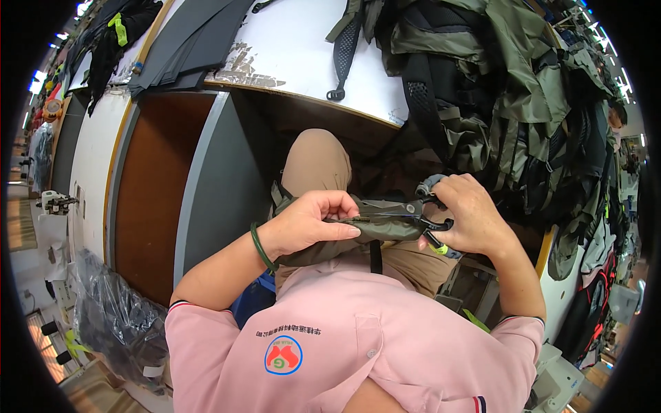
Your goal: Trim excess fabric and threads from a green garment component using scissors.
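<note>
Over my lap, my left hand [308, 224] pinches the edge of an olive-green fabric piece [392, 229] between thumb and fingers. A pair of scissors [412, 209] with dark handles, wrapped in grey and yellow-green material, is in my right hand [471, 212]. Its blades point left along the fabric edge, close to the left fingertips. I cannot tell whether the blades touch the cloth. A black strap [376, 257] hangs from the fabric toward my waist. The fabric's underside is hidden.
A large heap of olive and black backpacks [496, 89] hangs over the white table [303, 55] at the right. Dark grey flat sheets [189, 45] lie on its left part. Below stands an open grey and brown compartment [158, 179]. Plastic-wrapped goods [113, 310] are at lower left.
</note>
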A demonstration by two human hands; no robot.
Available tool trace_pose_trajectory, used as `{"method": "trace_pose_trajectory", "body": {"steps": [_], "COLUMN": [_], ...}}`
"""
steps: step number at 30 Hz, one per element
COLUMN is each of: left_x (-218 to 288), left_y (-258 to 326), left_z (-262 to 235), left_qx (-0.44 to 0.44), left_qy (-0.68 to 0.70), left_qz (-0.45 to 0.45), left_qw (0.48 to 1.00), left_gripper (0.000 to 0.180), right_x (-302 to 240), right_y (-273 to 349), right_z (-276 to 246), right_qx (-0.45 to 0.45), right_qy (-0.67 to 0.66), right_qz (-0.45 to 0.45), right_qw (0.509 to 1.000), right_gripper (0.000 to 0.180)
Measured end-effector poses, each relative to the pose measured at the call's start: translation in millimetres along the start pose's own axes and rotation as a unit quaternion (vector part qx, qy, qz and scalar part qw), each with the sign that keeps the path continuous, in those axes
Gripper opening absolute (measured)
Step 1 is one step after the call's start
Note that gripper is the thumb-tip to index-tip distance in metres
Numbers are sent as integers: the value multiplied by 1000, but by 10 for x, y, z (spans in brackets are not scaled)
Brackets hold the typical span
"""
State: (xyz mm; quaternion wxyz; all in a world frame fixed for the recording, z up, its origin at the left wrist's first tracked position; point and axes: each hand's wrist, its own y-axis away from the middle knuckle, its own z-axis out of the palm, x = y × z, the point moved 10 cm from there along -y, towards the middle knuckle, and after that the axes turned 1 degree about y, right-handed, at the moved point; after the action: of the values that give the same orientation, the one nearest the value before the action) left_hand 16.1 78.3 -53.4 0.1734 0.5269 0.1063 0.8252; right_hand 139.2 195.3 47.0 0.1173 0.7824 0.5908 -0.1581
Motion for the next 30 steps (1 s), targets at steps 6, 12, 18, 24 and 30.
{"method": "trace_pose_trajectory", "body": {"steps": [6, 12, 18, 24, 30], "left_x": [-8, -38, -36, -44, -59], "left_y": [-24, -30, -5, 16, 20], "left_z": [70, 75, 74, 68, 64], "left_qx": [-14, -21, -28, -29, -33], "left_qy": [8, -1, -1, -1, -8], "left_qz": [-11, -11, -12, -16, -16], "left_qw": [1000, 1000, 1000, 999, 999], "left_gripper": [18, 19, 19, 18, 17], "right_x": [-12, -94, -89, -63, -32], "right_y": [46, -26, -24, 16, 68], "right_z": [-61, -65, 39, 141, 203], "right_qx": [-55, -60, -96, -104, -94], "right_qy": [87, 78, 88, 59, 57], "right_qz": [-10, -29, -17, -10, -6], "right_qw": [995, 995, 991, 993, 994], "right_gripper": [64, 59, 54, 54, 54]}}
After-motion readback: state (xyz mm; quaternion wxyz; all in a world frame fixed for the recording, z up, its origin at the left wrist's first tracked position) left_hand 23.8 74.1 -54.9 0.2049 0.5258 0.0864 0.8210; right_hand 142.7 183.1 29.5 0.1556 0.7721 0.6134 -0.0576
